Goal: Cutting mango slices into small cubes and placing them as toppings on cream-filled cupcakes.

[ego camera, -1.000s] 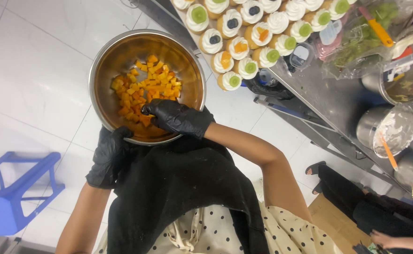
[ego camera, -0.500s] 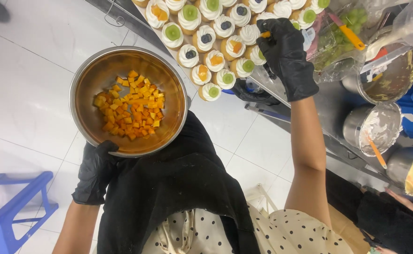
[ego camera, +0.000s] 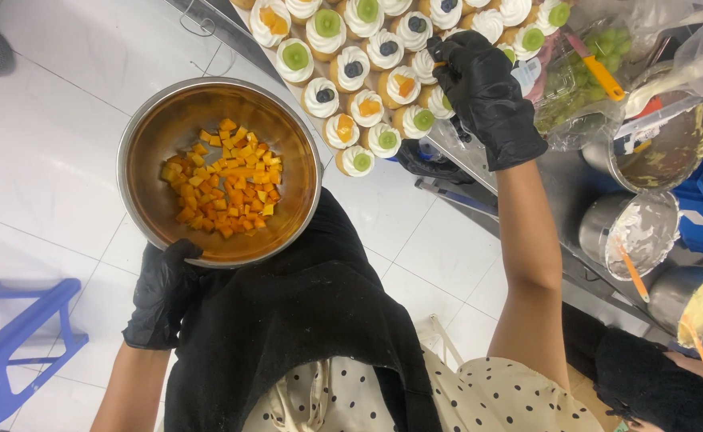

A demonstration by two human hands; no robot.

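My left hand (ego camera: 162, 294), in a black glove, grips the underside and near rim of a round steel bowl (ego camera: 297, 152) that holds small orange fruit cubes (ego camera: 225, 186). Over the rows of cream-topped cupcakes (ego camera: 367, 84) on the steel counter, my right hand (ego camera: 483, 92), also in a black glove, pinches a small orange fruit piece (ego camera: 439, 65) at the fingertips. The cupcakes carry kiwi slices, blueberries or orange pieces on white cream.
A clear bag of green grapes (ego camera: 583, 84) lies right of the cupcakes. Three steel bowls with cream and spatulas (ego camera: 635, 232) stand along the counter at right. A blue stool (ego camera: 15, 344) sits on the white tiled floor at lower left. Another person's dark sleeve (ego camera: 663, 384) shows at bottom right.
My right hand left the bowl of orange cubes and moved up and right to the cupcakes, now holding a small piece. The left hand kept hold of the bowl.
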